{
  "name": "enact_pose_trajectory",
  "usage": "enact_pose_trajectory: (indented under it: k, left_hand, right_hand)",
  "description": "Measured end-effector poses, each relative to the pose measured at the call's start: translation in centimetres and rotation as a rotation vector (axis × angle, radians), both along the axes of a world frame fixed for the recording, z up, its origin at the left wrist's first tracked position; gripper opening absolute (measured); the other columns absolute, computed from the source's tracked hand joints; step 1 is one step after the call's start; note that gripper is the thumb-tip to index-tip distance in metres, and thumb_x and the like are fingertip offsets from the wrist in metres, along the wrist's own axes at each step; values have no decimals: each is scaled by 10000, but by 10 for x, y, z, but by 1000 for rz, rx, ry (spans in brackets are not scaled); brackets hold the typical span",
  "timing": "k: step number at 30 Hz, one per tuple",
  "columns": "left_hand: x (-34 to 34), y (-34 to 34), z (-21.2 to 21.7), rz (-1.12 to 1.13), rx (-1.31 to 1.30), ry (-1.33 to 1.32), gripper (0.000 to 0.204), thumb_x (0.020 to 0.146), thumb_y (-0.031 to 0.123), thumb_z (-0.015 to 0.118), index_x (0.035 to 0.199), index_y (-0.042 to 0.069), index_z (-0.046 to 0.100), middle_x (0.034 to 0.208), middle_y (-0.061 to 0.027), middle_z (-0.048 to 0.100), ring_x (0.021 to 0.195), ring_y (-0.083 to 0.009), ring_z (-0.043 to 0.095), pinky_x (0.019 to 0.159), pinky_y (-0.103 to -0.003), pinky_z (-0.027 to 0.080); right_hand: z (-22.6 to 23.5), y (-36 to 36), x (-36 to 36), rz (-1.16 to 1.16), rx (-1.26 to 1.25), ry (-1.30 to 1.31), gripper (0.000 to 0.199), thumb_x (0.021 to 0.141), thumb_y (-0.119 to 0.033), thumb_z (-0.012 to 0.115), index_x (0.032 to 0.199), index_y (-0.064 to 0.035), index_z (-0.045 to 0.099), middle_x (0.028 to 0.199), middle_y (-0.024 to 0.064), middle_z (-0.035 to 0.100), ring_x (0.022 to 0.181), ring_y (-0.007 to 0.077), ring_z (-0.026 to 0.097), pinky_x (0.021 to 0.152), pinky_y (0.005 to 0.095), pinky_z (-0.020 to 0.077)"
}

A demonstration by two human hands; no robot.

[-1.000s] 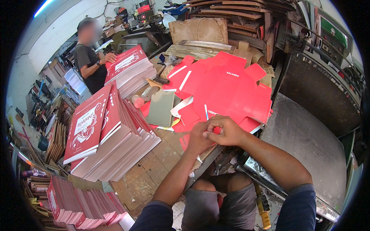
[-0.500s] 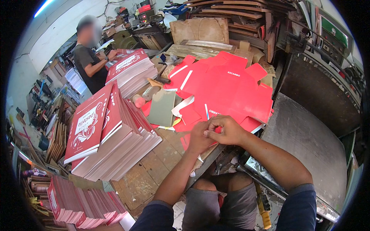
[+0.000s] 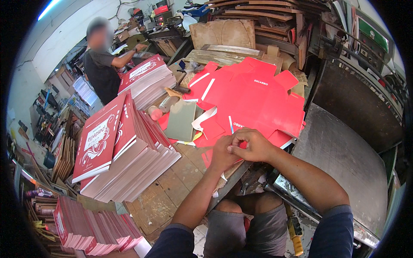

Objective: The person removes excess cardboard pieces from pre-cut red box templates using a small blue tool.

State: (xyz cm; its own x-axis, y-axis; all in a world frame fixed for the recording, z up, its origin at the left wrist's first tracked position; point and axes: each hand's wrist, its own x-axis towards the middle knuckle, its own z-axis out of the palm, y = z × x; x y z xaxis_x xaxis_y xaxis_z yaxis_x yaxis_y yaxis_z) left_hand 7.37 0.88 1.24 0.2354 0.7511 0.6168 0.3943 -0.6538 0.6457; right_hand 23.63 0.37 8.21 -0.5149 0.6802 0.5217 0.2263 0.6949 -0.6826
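Note:
My left hand [image 3: 223, 154] and my right hand [image 3: 253, 145] are clasped together at the near edge of the worktable, over the red card sheets. Both have curled fingers, and some of the left fingers are hidden by the right hand. The right thumb and forefinger make a loop with red showing through it; no held thing is visible. Beneath and beyond the hands lie flat die-cut red card sheets [image 3: 258, 103] with white lettering and tabs. Left of them rests a grey-green board [image 3: 180, 120], beside a white paper strip [image 3: 206, 118].
Tall stacks of red-and-white printed sheets [image 3: 124, 159] stand left on the wooden worktable [image 3: 172, 193]; another stack [image 3: 94, 225] sits lower left. A co-worker [image 3: 101, 71] stands behind the far stack [image 3: 150, 81]. At right is a machine with a grey metal bed [image 3: 340, 159].
The co-worker has straightened slightly and stretched an arm out to the right, away from the far stack. My hands have not visibly moved.

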Motion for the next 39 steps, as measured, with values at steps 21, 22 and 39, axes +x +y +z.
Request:
enact_pose_trajectory:
  k: [21,22,39]
  left_hand:
    - [-3,-2,3,-22,-36,-48,577,631,155,803,1175,56,639,987,-138,674,941,-314,632,825,-410,493]
    - [-2,-3,5,-25,-41,-57,531,629,155,803,1125,52,645,978,-136,675,933,-314,634,821,-411,495]
    - [0,-5,10,-15,-2,-66,396,629,170,798,978,51,652,904,-127,667,857,-301,638,759,-395,495]
  right_hand:
    - [-4,4,5,-47,-38,-61,159,773,-121,708,844,-20,608,861,144,639,858,307,626,835,413,496]
    - [-5,4,6,-46,-29,-58,154,770,-105,702,849,-11,608,857,148,633,844,298,629,793,401,508]
    - [-11,6,4,-41,-134,0,151,755,2,641,901,18,605,866,150,609,788,255,650,735,357,532]
